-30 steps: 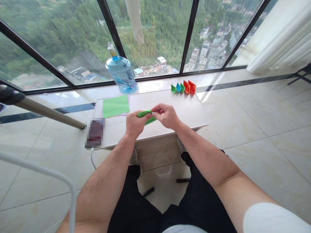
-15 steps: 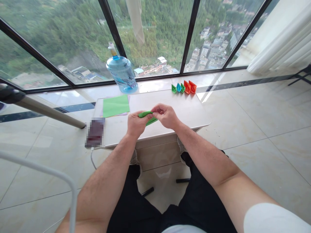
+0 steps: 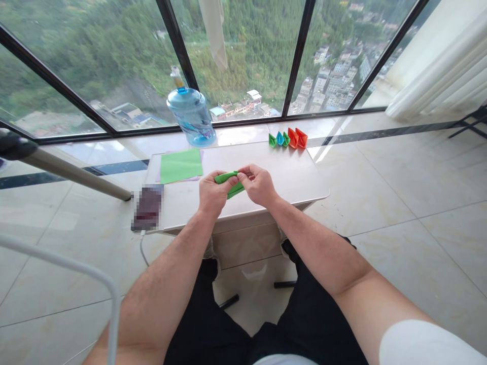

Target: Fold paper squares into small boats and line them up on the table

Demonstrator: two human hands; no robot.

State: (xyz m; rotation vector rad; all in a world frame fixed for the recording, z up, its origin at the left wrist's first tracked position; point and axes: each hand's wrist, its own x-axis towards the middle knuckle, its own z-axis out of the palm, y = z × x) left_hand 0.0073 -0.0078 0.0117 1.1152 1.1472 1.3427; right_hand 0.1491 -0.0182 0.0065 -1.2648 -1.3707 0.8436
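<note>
Over the front half of a small white table (image 3: 292, 177), a folded piece of green paper (image 3: 236, 190) is held between both hands. My left hand (image 3: 213, 193) is closed on its left side, thumb on top. My right hand (image 3: 258, 186) pinches the upper right edge with thumb and fingertips, close to the left thumb. Fingers cover part of the folds. At the table's far right corner stands a row of folded paper boats, green (image 3: 272, 140), blue (image 3: 280, 138) and orange (image 3: 301, 138). Flat green sheets (image 3: 181, 166) lie at the back left over other coloured paper.
A blue water jug (image 3: 192, 115) stands behind the table by the window. A phone-like blurred object (image 3: 147, 208) with a white cable sits at the left edge. A pole (image 3: 79, 172) and a white bent tube (image 3: 76, 261) are on the left.
My right fingertips have shifted slightly left along the paper's upper edge, and the right hand looks more closed. Both hands otherwise stay in nearly the same place.
</note>
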